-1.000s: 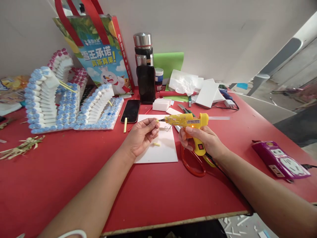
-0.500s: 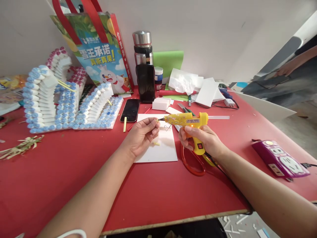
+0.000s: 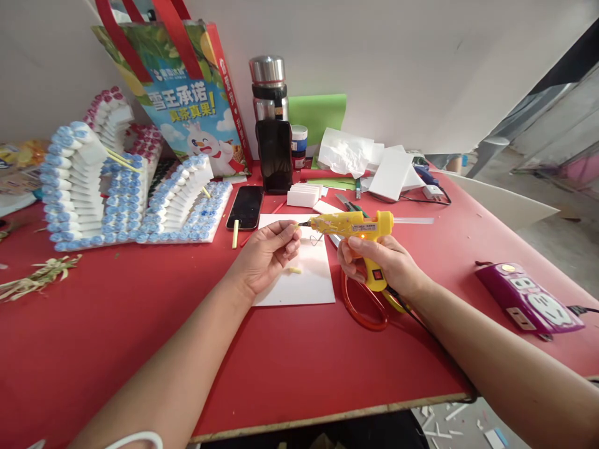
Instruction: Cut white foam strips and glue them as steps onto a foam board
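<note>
In my right hand [image 3: 381, 259] is a yellow hot glue gun [image 3: 346, 224], its small light lit and a clear glue stick [image 3: 414, 221] jutting from the back. The nozzle points left and meets the fingertips of my left hand [image 3: 276, 249]. Those fingers are pinched around a tiny yellowish piece [image 3: 296, 226], mostly hidden. Beneath both hands lies a white board [image 3: 304, 290] with a short yellow piece [image 3: 294, 270] on it. Red-handled scissors [image 3: 365, 318] rest under the glue gun.
Blue-and-white craft structures [image 3: 126, 215] stand at the left, by a colourful bag [image 3: 187, 93]. A phone [image 3: 245, 207] lies near a longer yellow stick [image 3: 235, 234]. Behind are a steel flask [image 3: 267, 81] and white foam blocks [image 3: 303, 196]. A purple power strip [image 3: 528, 299] sits right.
My hands and the glue gun hold nearly the same position. The person visible at the far right has gone out of view.
</note>
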The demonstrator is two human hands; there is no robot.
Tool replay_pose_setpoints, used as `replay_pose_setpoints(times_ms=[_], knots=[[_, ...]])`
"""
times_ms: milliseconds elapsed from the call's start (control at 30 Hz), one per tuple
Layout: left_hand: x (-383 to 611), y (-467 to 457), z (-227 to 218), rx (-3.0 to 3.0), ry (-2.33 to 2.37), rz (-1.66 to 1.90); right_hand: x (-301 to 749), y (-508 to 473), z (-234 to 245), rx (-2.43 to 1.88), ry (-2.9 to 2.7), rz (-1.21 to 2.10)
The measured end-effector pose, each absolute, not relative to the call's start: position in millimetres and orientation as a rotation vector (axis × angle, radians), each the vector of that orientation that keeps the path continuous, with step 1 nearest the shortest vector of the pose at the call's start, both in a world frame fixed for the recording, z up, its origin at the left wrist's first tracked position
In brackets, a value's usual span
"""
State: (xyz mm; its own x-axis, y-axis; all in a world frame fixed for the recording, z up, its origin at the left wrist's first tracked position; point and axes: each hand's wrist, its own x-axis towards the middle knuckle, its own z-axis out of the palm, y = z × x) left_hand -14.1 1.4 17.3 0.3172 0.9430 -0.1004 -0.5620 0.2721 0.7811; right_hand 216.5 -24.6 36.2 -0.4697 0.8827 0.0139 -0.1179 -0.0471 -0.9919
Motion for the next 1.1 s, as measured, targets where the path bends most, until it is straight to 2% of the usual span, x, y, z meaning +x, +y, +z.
replay_pose_setpoints(times_ms=[1100], knots=[[-12.0,0.8,22.2,0.453,0.678,1.119,216.7,-25.5,38.5,-0.882,-1.425,1.611]])
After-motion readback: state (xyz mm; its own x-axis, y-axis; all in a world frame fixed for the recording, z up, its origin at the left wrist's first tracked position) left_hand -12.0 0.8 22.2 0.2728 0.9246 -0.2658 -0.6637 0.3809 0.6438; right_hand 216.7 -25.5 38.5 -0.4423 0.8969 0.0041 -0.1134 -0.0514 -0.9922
